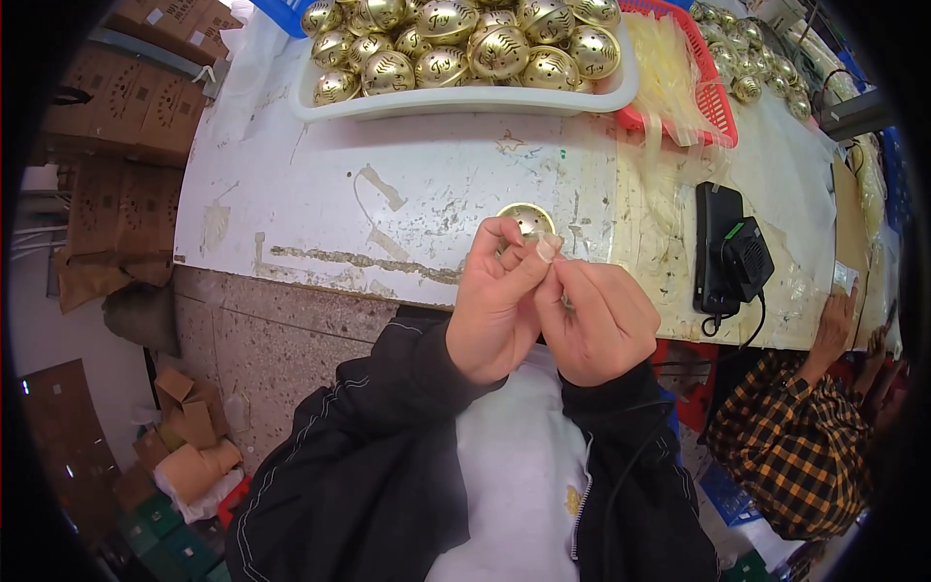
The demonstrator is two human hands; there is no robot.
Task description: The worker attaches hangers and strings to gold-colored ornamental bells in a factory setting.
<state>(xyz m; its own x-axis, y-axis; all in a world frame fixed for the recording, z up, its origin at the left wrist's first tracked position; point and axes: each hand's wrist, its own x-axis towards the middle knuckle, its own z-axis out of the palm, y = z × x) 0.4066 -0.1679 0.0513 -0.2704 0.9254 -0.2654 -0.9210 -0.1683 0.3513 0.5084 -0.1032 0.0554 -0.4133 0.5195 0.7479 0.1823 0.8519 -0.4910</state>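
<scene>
My left hand [495, 301] holds a shiny gold bell ball [529, 219] up by its fingertips, just above the near edge of the white worktable [388, 194]. My right hand [596, 320] presses against the left, its fingers pinched on something small and dark at the ball's underside; what it is I cannot tell. Both hands sit close to my chest. Much of the ball is hidden behind my fingers.
A white tray [465, 102] heaped with several gold bell balls stands at the table's far side. A red basket [713, 97] of pale strips is right of it. A black device [732, 257] with a cable lies at right. Another person's checked sleeve [790, 436] is lower right. Cardboard boxes [126, 107] stand left.
</scene>
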